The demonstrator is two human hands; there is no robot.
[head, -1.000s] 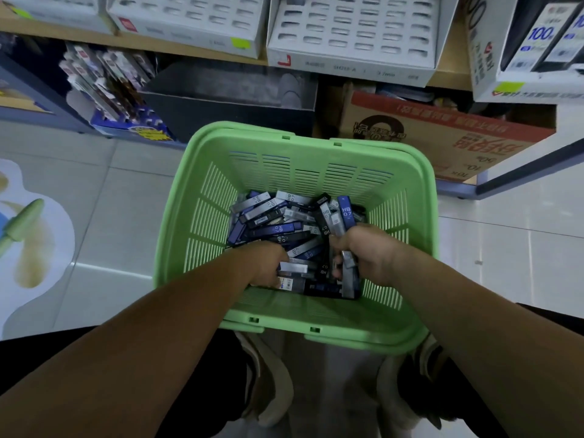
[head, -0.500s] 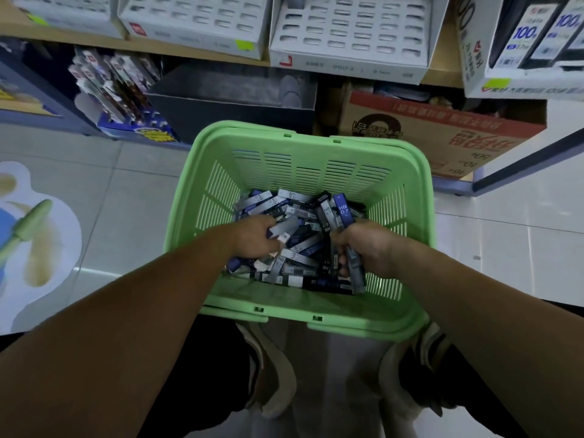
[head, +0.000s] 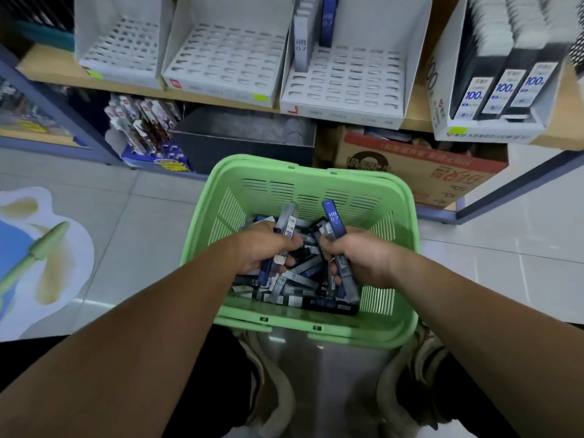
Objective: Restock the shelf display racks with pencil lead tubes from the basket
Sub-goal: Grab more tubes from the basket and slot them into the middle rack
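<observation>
Your left hand (head: 264, 251), at the centre of the frame, is clenched around a clear tube (head: 288, 224) that sticks up out of the fist, with darker tubes bunched below it. Your right hand (head: 363, 257), just to its right, grasps a blue tube (head: 332, 218) marked HB 0.7, with more poking out beneath. Both hands sit inside the green basket (head: 316, 172), over the loose pile of pencil lead tubes (head: 300, 279) on its bottom. The basket stands on the tiled floor (head: 142, 232). Along the top of the frame, white display racks (head: 227, 61) sit on the wooden shelf (head: 417, 116). The right-hand rack (head: 347, 83) holds a few upright tubes (head: 301, 45) at its back left.
</observation>
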